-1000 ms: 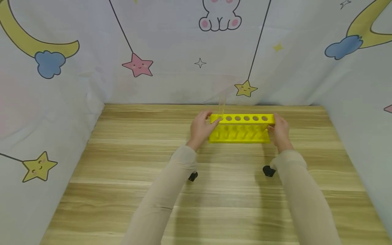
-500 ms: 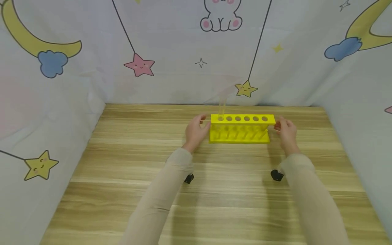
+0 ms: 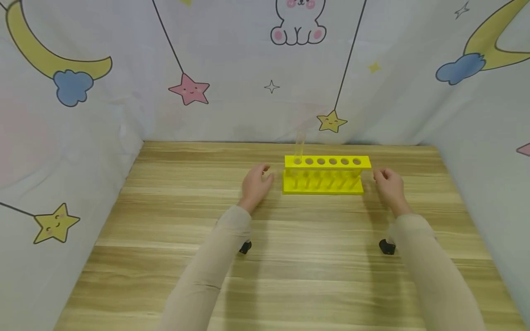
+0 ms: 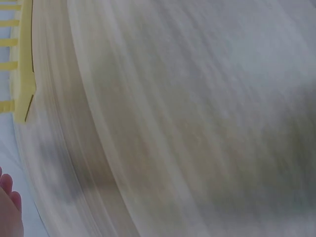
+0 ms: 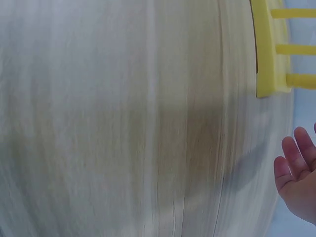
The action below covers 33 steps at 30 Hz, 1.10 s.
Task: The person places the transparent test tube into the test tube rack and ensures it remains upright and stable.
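A yellow test tube rack (image 3: 323, 189) stands upright near the back of the table, with a row of holes along its top bar and pegs below. One clear test tube (image 3: 300, 143) stands in its leftmost hole, rising above the bar. Left of the rack, my left hand (image 3: 254, 186) hovers apart from it, fingers loosely bent and holding nothing. My right hand (image 3: 390, 186) is just off the rack's right end, also holding nothing; in the right wrist view its fingers (image 5: 295, 158) look relaxed. Only the rack's base and pegs (image 4: 24, 59) show in the left wrist view.
The wood-grain table (image 3: 314, 266) runs up to a white printed curtain (image 3: 232, 115) at the back and sides. Small black wrist devices (image 3: 387, 247) hang under both sleeves.
Both hands have let go of the rack's ends and drawn apart, the left hand leftward and the right hand rightward, both slightly nearer me. The rack and tube stay in place.
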Available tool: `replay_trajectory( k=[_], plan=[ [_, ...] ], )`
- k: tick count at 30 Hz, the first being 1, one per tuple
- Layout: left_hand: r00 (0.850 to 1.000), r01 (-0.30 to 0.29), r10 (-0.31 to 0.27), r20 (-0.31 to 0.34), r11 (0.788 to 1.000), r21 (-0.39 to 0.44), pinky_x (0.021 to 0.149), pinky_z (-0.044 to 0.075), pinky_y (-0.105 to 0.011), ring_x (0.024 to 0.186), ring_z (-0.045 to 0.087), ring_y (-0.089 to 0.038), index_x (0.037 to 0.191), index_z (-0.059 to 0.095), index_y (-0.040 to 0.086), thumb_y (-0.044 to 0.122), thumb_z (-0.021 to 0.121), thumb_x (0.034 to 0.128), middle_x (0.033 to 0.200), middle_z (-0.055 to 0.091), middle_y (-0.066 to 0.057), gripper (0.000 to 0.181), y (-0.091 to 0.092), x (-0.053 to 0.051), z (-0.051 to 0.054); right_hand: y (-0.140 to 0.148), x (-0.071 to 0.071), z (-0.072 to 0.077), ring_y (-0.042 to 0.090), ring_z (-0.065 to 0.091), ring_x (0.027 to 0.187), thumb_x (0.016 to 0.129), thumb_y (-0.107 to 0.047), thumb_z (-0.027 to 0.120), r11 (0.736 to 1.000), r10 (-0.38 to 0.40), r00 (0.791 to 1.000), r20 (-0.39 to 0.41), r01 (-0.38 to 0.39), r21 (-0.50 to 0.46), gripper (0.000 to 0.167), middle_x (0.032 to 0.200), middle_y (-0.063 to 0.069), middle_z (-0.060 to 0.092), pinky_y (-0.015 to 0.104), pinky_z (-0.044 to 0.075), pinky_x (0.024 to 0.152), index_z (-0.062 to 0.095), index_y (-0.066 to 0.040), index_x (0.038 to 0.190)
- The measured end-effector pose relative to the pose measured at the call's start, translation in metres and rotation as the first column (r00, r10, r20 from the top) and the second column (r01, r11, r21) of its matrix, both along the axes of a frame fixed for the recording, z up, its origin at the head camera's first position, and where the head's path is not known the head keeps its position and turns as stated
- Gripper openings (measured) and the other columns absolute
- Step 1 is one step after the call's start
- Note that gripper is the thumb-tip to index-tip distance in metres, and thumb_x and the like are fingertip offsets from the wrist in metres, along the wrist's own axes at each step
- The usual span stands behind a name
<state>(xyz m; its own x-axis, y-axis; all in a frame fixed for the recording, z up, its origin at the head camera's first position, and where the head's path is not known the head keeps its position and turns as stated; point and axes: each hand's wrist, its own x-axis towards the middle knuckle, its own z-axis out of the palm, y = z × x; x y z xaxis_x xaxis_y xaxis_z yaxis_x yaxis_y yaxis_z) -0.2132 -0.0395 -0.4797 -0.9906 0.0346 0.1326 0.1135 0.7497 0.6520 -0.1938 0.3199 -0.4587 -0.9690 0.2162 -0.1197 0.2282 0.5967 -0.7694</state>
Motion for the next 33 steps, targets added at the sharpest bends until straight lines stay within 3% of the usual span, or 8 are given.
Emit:
replay_trajectory(
  k=[7, 13, 18, 23, 33],
  plan=[
    [0.999, 0.028, -0.026, 0.022, 0.995, -0.097, 0.092, 0.041, -0.039, 0.108, 0.052, -0.025, 0.118, 0.054, 0.009, 0.027, 0.053, 0.0866, 0.116, 0.058, -0.007, 0.036, -0.016, 0.001, -0.007, 0.006, 0.004, 0.002, 0.028, 0.047, 0.089, 0.093, -0.035, 0.033, 0.985, 0.100, 0.995, -0.002, -0.099, 0.143, 0.045, 0.102, 0.021, 0.053, 0.037, 0.040, 0.074, 0.052, 0.003, 0.107],
    [0.999, 0.045, -0.045, 0.003, 0.987, -0.153, 0.095, 0.040, -0.040, 0.111, 0.050, -0.027, 0.118, 0.054, 0.008, 0.028, 0.051, 0.0881, 0.118, 0.057, -0.010, 0.036, -0.031, 0.004, -0.012, 0.013, 0.005, 0.001, 0.042, 0.046, 0.104, 0.093, -0.032, 0.033, 0.943, 0.190, 0.981, 0.037, -0.193, 0.270, 0.044, 0.117, 0.028, 0.049, 0.054, 0.038, 0.085, 0.049, 0.004, 0.111],
    [0.998, 0.053, -0.059, -0.023, 0.975, -0.218, 0.096, 0.040, -0.040, 0.111, 0.050, -0.027, 0.117, 0.054, 0.009, 0.030, 0.049, 0.0894, 0.118, 0.057, -0.010, 0.035, -0.040, 0.005, -0.018, 0.015, 0.007, 0.001, 0.044, 0.046, 0.103, 0.092, -0.029, 0.036, 0.907, 0.228, 0.973, 0.045, -0.229, 0.353, 0.041, 0.115, 0.030, 0.049, 0.056, 0.037, 0.083, 0.051, 0.005, 0.108],
    [0.995, 0.066, -0.085, -0.051, 0.952, -0.298, 0.094, 0.041, -0.041, 0.107, 0.053, -0.028, 0.114, 0.057, 0.007, 0.028, 0.049, 0.0890, 0.114, 0.060, -0.010, 0.033, -0.050, 0.008, -0.018, 0.019, 0.009, 0.001, 0.047, 0.043, 0.103, 0.092, -0.030, 0.035, 0.881, 0.247, 0.968, 0.053, -0.247, 0.403, 0.041, 0.115, 0.030, 0.047, 0.058, 0.037, 0.080, 0.050, 0.004, 0.108],
    [0.999, 0.039, -0.047, -0.010, 0.904, -0.425, 0.098, 0.034, -0.044, 0.115, 0.046, -0.030, 0.119, 0.052, 0.006, 0.031, 0.043, 0.0904, 0.121, 0.054, -0.012, 0.039, -0.085, 0.008, -0.017, 0.025, 0.011, 0.005, 0.048, 0.036, 0.110, 0.092, -0.034, 0.036, 0.837, 0.263, 0.964, 0.040, -0.248, 0.487, 0.048, 0.122, 0.032, 0.041, 0.060, 0.031, 0.089, 0.046, 0.004, 0.119]
  ],
)
